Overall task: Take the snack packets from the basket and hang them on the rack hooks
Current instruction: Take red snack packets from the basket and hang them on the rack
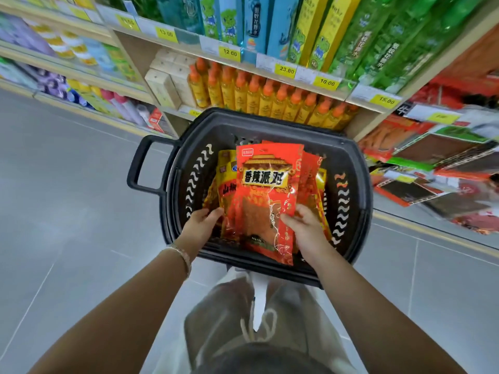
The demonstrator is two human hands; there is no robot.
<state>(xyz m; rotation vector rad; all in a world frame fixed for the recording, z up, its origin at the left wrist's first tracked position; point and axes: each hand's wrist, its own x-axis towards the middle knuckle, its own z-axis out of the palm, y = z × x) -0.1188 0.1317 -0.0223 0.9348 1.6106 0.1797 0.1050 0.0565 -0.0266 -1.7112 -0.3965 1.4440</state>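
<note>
Head camera looks down into one black plastic basket (pixel 360 184) with round corners. It has one loop handle (pixel 134 168) on its left side and rows of wavy holes (pixel 341 209) cut in its walls.

Inside the basket lies a pile of shiny, crinkly snack packets. One flat red snack packet (pixel 263 201) with a yellow label and big black letters is on top, in the middle of the basket. Its near end sticks out over the basket's near rim. At least two yellow snack packets (pixel 226 179) peek out under it on the basket's left side. More red and yellow packets (pixel 310 168) show at the basket's right side. How many lie there cannot be counted.

Two bare hands reach into the basket. On the right hand (pixel 305 228), the thumb presses on top of the red packet and the fingers (pixel 301 209) curl round its right edge, so it grips the packet. On the left hand (pixel 201 225), the bent fingers (pixel 217 213) touch the left edge of the pile. It is not clear if they pinch anything. One thin bead bracelet (pixel 181 255) sits on the left wrist.

Behind the basket stands a row of yellow bottles with orange caps (pixel 267 98), under five yellow price tags (pixel 285 68) that can be read. Right of the basket hangs a rack of flat packets (pixel 432 163). Under the basket is a smooth grey tile floor (pixel 67 184).
</note>
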